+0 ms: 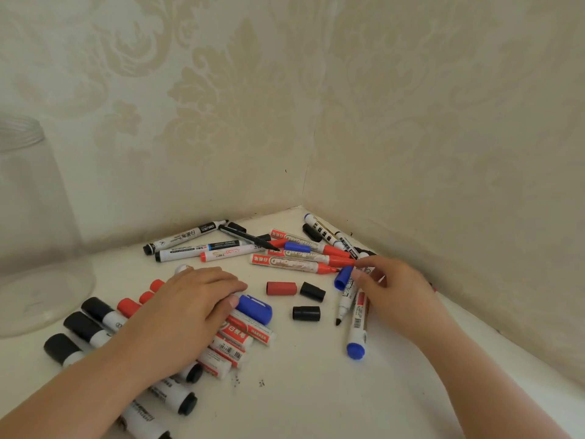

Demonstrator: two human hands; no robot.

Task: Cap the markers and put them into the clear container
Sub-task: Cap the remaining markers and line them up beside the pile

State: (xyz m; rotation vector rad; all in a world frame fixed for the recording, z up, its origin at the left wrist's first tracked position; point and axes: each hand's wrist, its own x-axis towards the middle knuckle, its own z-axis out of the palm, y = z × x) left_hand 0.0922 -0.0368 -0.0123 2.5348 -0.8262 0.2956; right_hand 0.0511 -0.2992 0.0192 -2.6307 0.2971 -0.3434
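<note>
Left hand (pixel 186 315): flat, fingers straight, pressing a row of capped markers (pixel 95 324) on the table (pixel 300 391). Right hand (pixel 395 289): grip loosely curled among uncapped markers (pixel 348 296); whether it holds one, cannot tell. Clear container (pixel 34 223): far left.

Two bare forearms enter from the bottom edge of the view, one from the lower left corner and one from the lower right. Neither carries a sleeve, cuff, watch, bracelet or glove anywhere along its visible length, so both arms are uncovered from the frame edge to the fingertips. The left hand (pixel 186 312) is broad-backed with short, rounded fingers and a thumbnail cut short and unpainted. The right hand (pixel 395 291) shows slim fingers, its knuckles faintly creased, with no ring on any finger that can be seen. The nails there are too blurred to judge.
</note>
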